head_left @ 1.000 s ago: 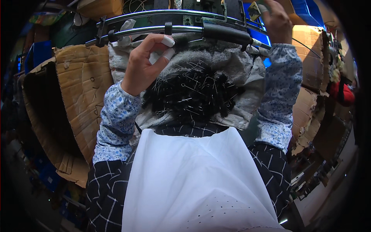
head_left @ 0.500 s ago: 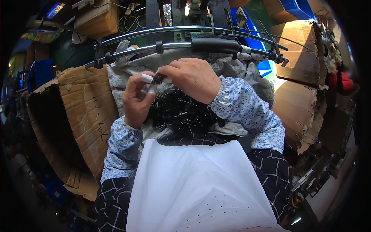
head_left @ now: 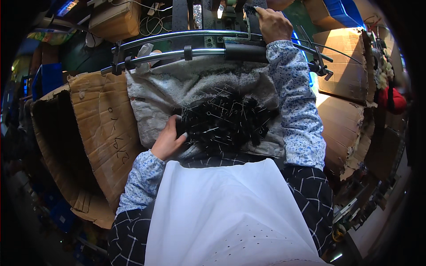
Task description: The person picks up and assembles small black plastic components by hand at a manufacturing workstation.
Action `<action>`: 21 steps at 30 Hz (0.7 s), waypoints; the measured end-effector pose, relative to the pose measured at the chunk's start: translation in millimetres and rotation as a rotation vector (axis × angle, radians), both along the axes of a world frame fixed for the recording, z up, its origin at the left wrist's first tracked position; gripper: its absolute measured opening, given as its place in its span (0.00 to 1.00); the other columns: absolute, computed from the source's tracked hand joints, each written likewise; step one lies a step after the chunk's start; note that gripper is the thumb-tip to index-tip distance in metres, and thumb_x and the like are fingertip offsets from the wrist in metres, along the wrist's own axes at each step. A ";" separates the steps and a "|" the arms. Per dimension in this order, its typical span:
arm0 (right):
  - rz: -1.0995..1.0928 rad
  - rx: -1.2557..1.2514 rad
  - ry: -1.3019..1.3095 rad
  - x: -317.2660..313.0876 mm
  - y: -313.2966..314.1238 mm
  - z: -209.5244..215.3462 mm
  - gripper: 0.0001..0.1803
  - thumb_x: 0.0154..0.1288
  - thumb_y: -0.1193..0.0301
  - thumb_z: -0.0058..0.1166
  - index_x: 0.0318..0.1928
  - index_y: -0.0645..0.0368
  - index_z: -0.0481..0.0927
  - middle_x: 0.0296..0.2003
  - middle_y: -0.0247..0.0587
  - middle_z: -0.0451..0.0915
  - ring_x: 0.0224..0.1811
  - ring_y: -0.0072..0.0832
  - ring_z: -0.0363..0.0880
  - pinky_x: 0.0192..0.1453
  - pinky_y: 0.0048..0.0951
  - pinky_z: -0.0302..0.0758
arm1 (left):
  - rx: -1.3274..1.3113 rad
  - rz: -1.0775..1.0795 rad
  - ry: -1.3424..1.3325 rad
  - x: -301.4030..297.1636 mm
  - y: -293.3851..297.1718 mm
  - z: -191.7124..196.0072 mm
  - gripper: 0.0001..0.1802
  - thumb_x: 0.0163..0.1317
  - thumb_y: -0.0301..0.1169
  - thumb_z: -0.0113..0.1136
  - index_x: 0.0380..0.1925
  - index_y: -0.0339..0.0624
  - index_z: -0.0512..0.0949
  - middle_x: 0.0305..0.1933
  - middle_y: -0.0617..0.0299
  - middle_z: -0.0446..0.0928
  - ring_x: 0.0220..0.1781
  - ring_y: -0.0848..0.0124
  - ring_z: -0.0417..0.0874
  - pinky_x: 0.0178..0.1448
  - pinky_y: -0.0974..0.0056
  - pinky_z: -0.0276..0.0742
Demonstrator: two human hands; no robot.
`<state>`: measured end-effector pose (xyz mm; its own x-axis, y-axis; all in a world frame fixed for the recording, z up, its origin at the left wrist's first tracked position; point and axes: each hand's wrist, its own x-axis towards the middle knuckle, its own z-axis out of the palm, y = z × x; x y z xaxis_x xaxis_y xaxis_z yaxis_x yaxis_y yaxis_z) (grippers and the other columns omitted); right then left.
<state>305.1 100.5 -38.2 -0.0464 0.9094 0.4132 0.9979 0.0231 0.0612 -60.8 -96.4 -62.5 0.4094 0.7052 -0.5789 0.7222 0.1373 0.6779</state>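
At the rails [head_left: 208, 52], my right hand [head_left: 276, 25] pinched a black brush [head_left: 250, 9]; my left hand [head_left: 167, 139], thumb and finger parted, met the brush pile [head_left: 226, 119], its hold unclear.

Head-worn wide fisheye, left of pair; looks down on hands [head_left: 167, 139] from close above.

pale oversleeves [head_left: 295, 84], printed all over with small blue and grey-blue specks, gather into ruffled cuffs [head_left: 284, 44]. beyond them shows black clothing [head_left: 310, 190], crossed by thin white lines that form a large, open check, while a smooth, plain white cloth [head_left: 226, 199] spreads wide over the front, softly creased and dotted with tiny dark marks low down. white wraps [head_left: 183, 136] cap two fingertips of the left hand [head_left: 167, 141].
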 end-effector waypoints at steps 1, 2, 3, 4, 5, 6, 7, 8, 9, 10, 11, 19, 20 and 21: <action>0.011 0.031 -0.013 0.2 3.0 -2.4 0.10 0.62 0.64 0.50 0.42 0.45 0.82 0.35 0.33 0.82 0.38 0.35 0.80 0.45 0.34 0.77 | 0.109 -0.033 -0.023 -0.7 -1.4 -3.7 0.34 0.52 0.31 0.59 0.56 0.32 0.55 0.51 0.36 0.67 0.53 0.44 0.71 0.56 0.54 0.68; 0.022 0.063 -0.026 0.5 4.0 -4.0 0.10 0.63 0.63 0.50 0.42 0.44 0.82 0.34 0.33 0.82 0.37 0.35 0.80 0.44 0.34 0.77 | 0.219 -0.067 -0.046 -1.3 -2.3 -5.9 0.34 0.51 0.29 0.59 0.56 0.33 0.55 0.52 0.36 0.66 0.52 0.43 0.71 0.56 0.54 0.68; 0.022 0.061 -0.025 1.2 3.3 -4.7 0.10 0.63 0.63 0.50 0.42 0.44 0.82 0.34 0.33 0.82 0.37 0.35 0.80 0.44 0.34 0.77 | 0.217 -0.067 -0.045 -3.3 -2.2 -6.5 0.34 0.51 0.29 0.59 0.56 0.33 0.55 0.52 0.36 0.66 0.52 0.43 0.71 0.56 0.54 0.68; 0.038 0.050 0.038 -6.3 1.4 1.7 0.10 0.62 0.65 0.49 0.41 0.46 0.82 0.32 0.35 0.81 0.36 0.35 0.79 0.43 0.35 0.76 | 0.194 -0.062 -0.031 -3.8 2.6 2.6 0.33 0.50 0.28 0.59 0.56 0.35 0.57 0.53 0.38 0.65 0.51 0.43 0.71 0.55 0.54 0.69; 0.054 0.038 0.100 -13.0 -0.1 8.7 0.10 0.60 0.67 0.49 0.39 0.48 0.82 0.30 0.36 0.80 0.35 0.36 0.79 0.43 0.35 0.74 | 0.170 -0.057 -0.018 -3.6 7.9 11.9 0.32 0.49 0.27 0.59 0.56 0.38 0.58 0.53 0.40 0.65 0.50 0.43 0.72 0.54 0.54 0.70; 0.070 0.027 0.163 -17.3 -0.4 11.1 0.10 0.58 0.68 0.48 0.37 0.50 0.81 0.28 0.38 0.79 0.34 0.36 0.78 0.42 0.36 0.73 | 0.168 -0.052 -0.015 -3.9 12.4 20.6 0.32 0.49 0.27 0.59 0.56 0.38 0.58 0.53 0.40 0.65 0.50 0.43 0.72 0.54 0.54 0.70; 0.062 0.025 0.156 -14.2 -2.1 11.8 0.10 0.58 0.68 0.48 0.37 0.50 0.81 0.28 0.38 0.79 0.34 0.36 0.78 0.42 0.36 0.73 | 0.170 -0.089 0.005 -2.0 19.3 28.5 0.31 0.49 0.27 0.58 0.55 0.40 0.60 0.53 0.42 0.66 0.50 0.44 0.72 0.53 0.54 0.70; 0.049 0.047 0.136 -11.0 -3.0 11.8 0.10 0.59 0.68 0.48 0.37 0.49 0.81 0.27 0.38 0.79 0.33 0.36 0.78 0.41 0.36 0.72 | 0.174 -0.125 0.025 -0.5 25.1 34.1 0.29 0.49 0.26 0.58 0.54 0.42 0.62 0.52 0.44 0.66 0.49 0.45 0.73 0.52 0.54 0.71; 0.036 0.070 0.115 -7.7 -3.8 11.9 0.09 0.59 0.68 0.47 0.36 0.49 0.82 0.26 0.37 0.79 0.32 0.36 0.78 0.40 0.36 0.72 | 0.247 -0.116 -0.001 0.5 29.4 36.6 0.27 0.49 0.26 0.58 0.52 0.43 0.65 0.52 0.46 0.67 0.48 0.46 0.74 0.51 0.54 0.72; 0.036 0.069 0.115 -6.7 -2.5 9.7 0.09 0.59 0.68 0.47 0.36 0.49 0.82 0.26 0.37 0.79 0.32 0.36 0.78 0.40 0.36 0.72 | 0.247 -0.116 0.000 0.4 33.5 41.2 0.27 0.49 0.26 0.58 0.52 0.43 0.65 0.52 0.46 0.67 0.48 0.46 0.74 0.51 0.54 0.72; 0.039 0.063 0.086 -5.1 -1.5 8.0 0.09 0.58 0.68 0.47 0.36 0.49 0.82 0.26 0.37 0.79 0.32 0.36 0.77 0.40 0.36 0.72 | 0.266 -0.125 0.004 0.5 38.3 46.9 0.27 0.49 0.26 0.58 0.52 0.43 0.65 0.51 0.46 0.67 0.48 0.46 0.74 0.51 0.55 0.72; 0.041 -0.006 0.139 -14.0 1.6 7.9 0.10 0.56 0.69 0.48 0.36 0.49 0.82 0.28 0.37 0.79 0.34 0.36 0.76 0.43 0.36 0.71 | 0.266 -0.066 0.013 -6.2 56.0 63.4 0.20 0.51 0.27 0.58 0.45 0.36 0.66 0.45 0.46 0.71 0.46 0.49 0.74 0.49 0.57 0.71; 0.087 0.011 0.173 -6.1 6.1 1.8 0.10 0.57 0.69 0.48 0.37 0.49 0.82 0.30 0.37 0.79 0.36 0.36 0.76 0.45 0.36 0.71 | 0.260 -0.082 -0.002 -4.6 59.0 63.4 0.19 0.52 0.27 0.58 0.44 0.35 0.67 0.44 0.47 0.72 0.45 0.50 0.75 0.49 0.58 0.71; 0.133 0.028 0.207 1.5 9.7 -2.7 0.11 0.57 0.68 0.48 0.38 0.49 0.82 0.32 0.38 0.79 0.37 0.37 0.75 0.46 0.36 0.70 | 0.261 -0.091 -0.007 -3.2 61.7 62.9 0.19 0.52 0.27 0.58 0.44 0.35 0.67 0.44 0.47 0.72 0.45 0.50 0.75 0.49 0.58 0.71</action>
